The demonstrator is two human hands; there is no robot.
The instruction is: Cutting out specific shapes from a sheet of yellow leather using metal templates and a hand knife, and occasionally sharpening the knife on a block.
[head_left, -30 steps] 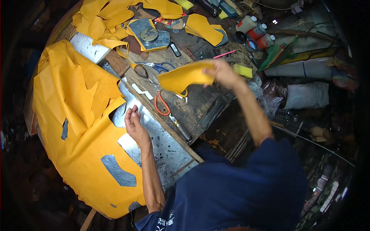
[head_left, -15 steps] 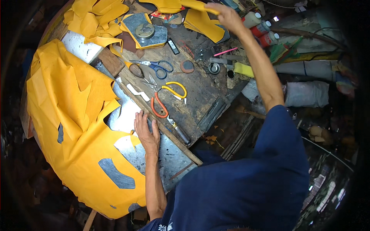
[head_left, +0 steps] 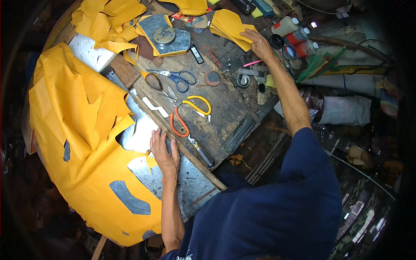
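My right hand [head_left: 261,45] reaches to the far right of the bench, its outstretched fingers lying on the edge of a stack of cut yellow leather pieces [head_left: 229,28]. My left hand [head_left: 165,154] rests open on a shiny metal sheet [head_left: 138,132] beside the bench's wooden edging, fingers apart and nothing in them. Next to it, a large yellow leather hide [head_left: 78,160] with cut-out holes drapes over the left side. Orange-and-yellow-handled snips [head_left: 177,102] and a dark-handled knife [head_left: 202,151] lie just right of the left hand.
Blue-handled scissors [head_left: 177,78] lie mid-bench. A round metal weight [head_left: 164,36] sits on a grey-topped leather stack at the back, near a heap of yellow scraps [head_left: 108,21]. Bottles [head_left: 297,35] stand beyond my right hand. A small open tin [head_left: 243,80] lies near the right edge.
My right hand has come nearer, lowering a yellow leather piece it held onto the stack; its fingers have loosened. The grey area at the stack's right is now covered. My left hand stays put.
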